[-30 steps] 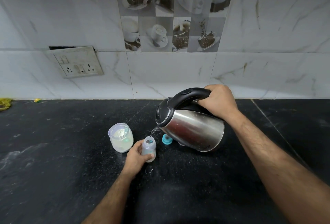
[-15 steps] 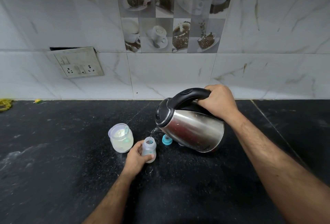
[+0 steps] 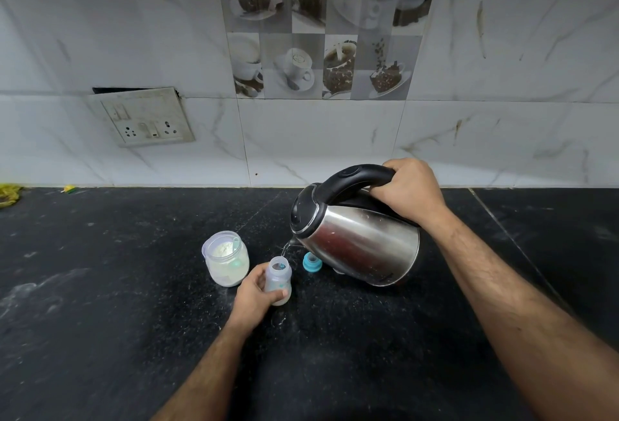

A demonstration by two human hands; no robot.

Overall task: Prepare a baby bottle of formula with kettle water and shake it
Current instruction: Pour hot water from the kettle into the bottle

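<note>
A small clear baby bottle [image 3: 278,278] stands open and upright on the black counter, gripped around its body by my left hand [image 3: 255,296]. My right hand [image 3: 410,187] grips the black handle of a steel kettle [image 3: 358,241], which is tilted left with its spout just above the bottle's mouth. A thin stream of water runs from the spout into the bottle. The bottle's blue cap [image 3: 312,262] lies on the counter between bottle and kettle. An open jar of white formula powder [image 3: 227,258] with a scoop inside stands left of the bottle.
The black stone counter [image 3: 100,303] meets a white marble-tiled wall at the back. A socket plate [image 3: 144,117] hangs on the wall at left. Yellow scraps [image 3: 8,193] lie at the counter's far left edge.
Almost nothing has moved. The kettle stays tilted and water keeps running into the bottle held by my left hand.
</note>
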